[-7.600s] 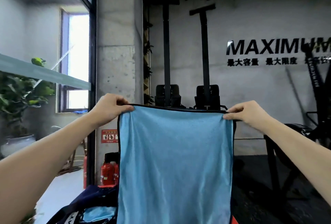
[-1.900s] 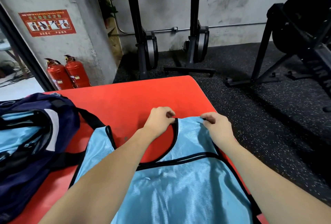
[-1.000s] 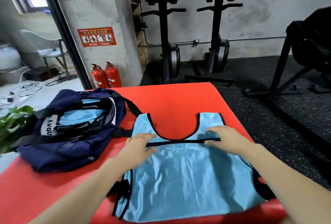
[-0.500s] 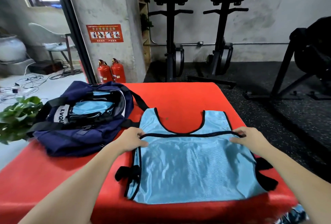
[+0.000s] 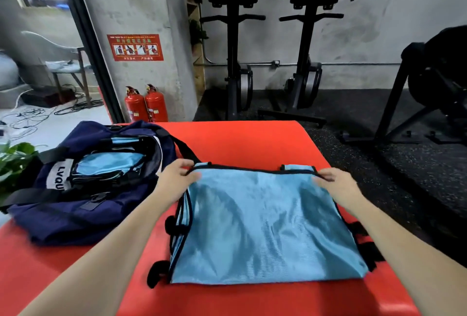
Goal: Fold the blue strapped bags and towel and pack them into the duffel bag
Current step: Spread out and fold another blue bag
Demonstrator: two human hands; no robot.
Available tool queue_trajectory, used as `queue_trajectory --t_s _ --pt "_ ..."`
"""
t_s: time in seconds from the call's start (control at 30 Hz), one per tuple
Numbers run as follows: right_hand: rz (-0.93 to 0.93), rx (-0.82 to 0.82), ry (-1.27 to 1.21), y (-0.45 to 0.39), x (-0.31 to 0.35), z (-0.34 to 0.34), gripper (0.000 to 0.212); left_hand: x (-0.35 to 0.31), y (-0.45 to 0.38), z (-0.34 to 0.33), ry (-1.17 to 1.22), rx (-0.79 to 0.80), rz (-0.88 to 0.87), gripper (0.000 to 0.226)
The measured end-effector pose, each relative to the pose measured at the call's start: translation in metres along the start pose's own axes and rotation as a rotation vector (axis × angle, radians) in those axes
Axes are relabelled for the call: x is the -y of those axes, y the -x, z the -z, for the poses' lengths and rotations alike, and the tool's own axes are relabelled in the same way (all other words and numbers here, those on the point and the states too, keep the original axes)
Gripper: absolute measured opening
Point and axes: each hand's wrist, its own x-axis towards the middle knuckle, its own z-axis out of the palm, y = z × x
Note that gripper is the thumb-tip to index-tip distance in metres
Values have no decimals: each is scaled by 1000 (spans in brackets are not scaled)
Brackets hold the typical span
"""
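blue strapped bag (image 5: 265, 224) lies flat on the red desk (image 5: 240, 138), folded once, its black-trimmed top edge far from me. my left hand (image 5: 177, 179) pinches the far left corner of that edge; my right hand (image 5: 333, 184) holds the far right corner, fingers curled over the trim, though blur makes the exact finger placement uncertain. black side straps stick out at both sides. duffel bag (image 5: 83, 184) sits just left of the fold, open, with light blue fabric already inside. judgement: part of the packing is done. this item needs at least one further fold, then transfer into the duffel. i cannot tell whether the towel is among the packed items.
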Motion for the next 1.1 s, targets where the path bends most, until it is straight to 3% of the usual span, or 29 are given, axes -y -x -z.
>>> queue_trajectory --t_s 0.07,0.17,0.27,0.43,0.53,0.63,0.7,0.77,0.83,1.0,1.1 --pt "-17 60 160 1 -9 -7 35 15 -2 -8 -146 107 55 63" --pt "-8 28 165 -1 -11 -5 26 23 0 -8 -280 94 25 53" --pt "6 2 61 -3 -9 0 20 25 1 -3 -226 11 -16 44" --pt "16 -7 -220 -13 2 21 19 16 -10 6 -44 19 -119 44" --pt "18 -30 -280 -28 15 21 19 10 -23 6 41 -87 -130 42" --pt "-43 -99 -192 -42 17 1 29 8 -28 -3 37 -143 -87 48" --pt "-81 -102 85 -42 13 -15 52 15 -26 -10 -40 -86 -17 60" --pt "-11 -89 395 -33 14 -31 60 26 -23 -14 -146 -66 29 64" --pt "136 -86 495 -22 28 -47 49 32 -21 -15 -177 -85 25 58" --pt "377 126 361 -3 80 -106 37 27 -20 -13 -199 -55 32 54" --pt "451 301 319 2 111 -150 42 25 -26 -11 -39 -48 118 55"
